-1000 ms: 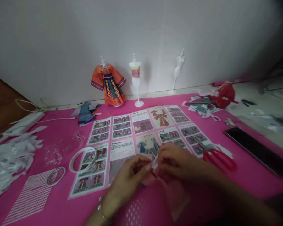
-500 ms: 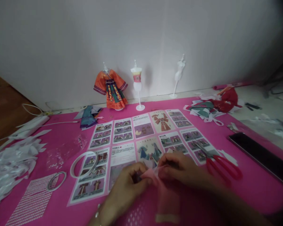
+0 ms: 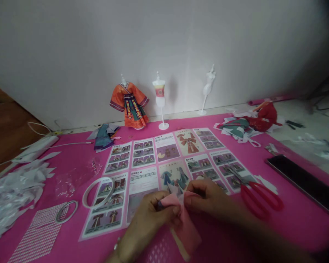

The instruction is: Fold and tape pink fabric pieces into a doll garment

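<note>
Between both hands hangs a piece of pink fabric point(image 3: 190, 233) with a pale yellow strip along its lower edge. My left hand point(image 3: 150, 219) pinches its upper left part between thumb and fingers. My right hand point(image 3: 208, 197) is closed on the upper right part, close to the left. The fabric's lower end hangs slanted towards me. Under and beyond the hands lies a printed instruction sheet point(image 3: 144, 179) with pictures of small costumes. Red-handled scissors point(image 3: 248, 184) rest to the right of my right hand, blades over the sheet's edge.
Against the wall stand a doll form in an orange robe point(image 3: 128, 106), one with a pink band point(image 3: 160, 91) and a bare one point(image 3: 208, 86). Two tape rolls point(image 3: 84, 195) point(image 3: 57, 215) and a rhinestone sheet point(image 3: 38, 233) lie left. A phone point(image 3: 304, 182) and fabric scraps point(image 3: 235, 128) lie right.
The pink fabric's hanging end has swung from straight down to a slant, and its upper left part is folded over more. Both hands keep nearly the same place.
</note>
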The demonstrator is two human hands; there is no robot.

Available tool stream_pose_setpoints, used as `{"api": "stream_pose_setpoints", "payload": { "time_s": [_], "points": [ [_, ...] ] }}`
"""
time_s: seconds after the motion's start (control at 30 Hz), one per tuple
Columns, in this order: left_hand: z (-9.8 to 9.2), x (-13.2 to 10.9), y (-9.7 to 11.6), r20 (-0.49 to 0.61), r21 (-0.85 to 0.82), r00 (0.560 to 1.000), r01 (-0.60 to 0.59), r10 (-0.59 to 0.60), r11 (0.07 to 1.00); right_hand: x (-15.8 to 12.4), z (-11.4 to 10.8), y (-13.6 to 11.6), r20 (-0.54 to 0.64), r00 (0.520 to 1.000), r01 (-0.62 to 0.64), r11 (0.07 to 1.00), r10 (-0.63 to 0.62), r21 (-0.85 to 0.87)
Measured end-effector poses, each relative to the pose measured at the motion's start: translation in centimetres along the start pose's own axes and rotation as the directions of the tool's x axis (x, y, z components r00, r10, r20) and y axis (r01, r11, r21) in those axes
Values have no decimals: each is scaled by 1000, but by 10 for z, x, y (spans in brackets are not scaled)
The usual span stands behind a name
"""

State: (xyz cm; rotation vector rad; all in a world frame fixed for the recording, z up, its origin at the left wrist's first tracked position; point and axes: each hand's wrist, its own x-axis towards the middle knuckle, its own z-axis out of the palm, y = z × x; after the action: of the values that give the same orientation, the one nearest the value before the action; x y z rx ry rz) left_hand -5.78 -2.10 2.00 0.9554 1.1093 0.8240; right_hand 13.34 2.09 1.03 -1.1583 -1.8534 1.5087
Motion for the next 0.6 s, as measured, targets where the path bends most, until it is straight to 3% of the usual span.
{"api": "stream_pose_setpoints", "payload": {
  "time_s": [0.37,0.5,0.6],
  "points": [
    [6,-3,-6,-27,-76,996,80,-82,994,4,14,2,-133,991,12,1000,-10,19],
    [6,-3,-7,-49,-120,995,82,-88,989,2,14,0,-51,997,-43,985,52,166],
    [4,-2,-8,-67,-111,995,72,-80,991,2,10,0,32,999,-30,964,22,263]
  ]
}}
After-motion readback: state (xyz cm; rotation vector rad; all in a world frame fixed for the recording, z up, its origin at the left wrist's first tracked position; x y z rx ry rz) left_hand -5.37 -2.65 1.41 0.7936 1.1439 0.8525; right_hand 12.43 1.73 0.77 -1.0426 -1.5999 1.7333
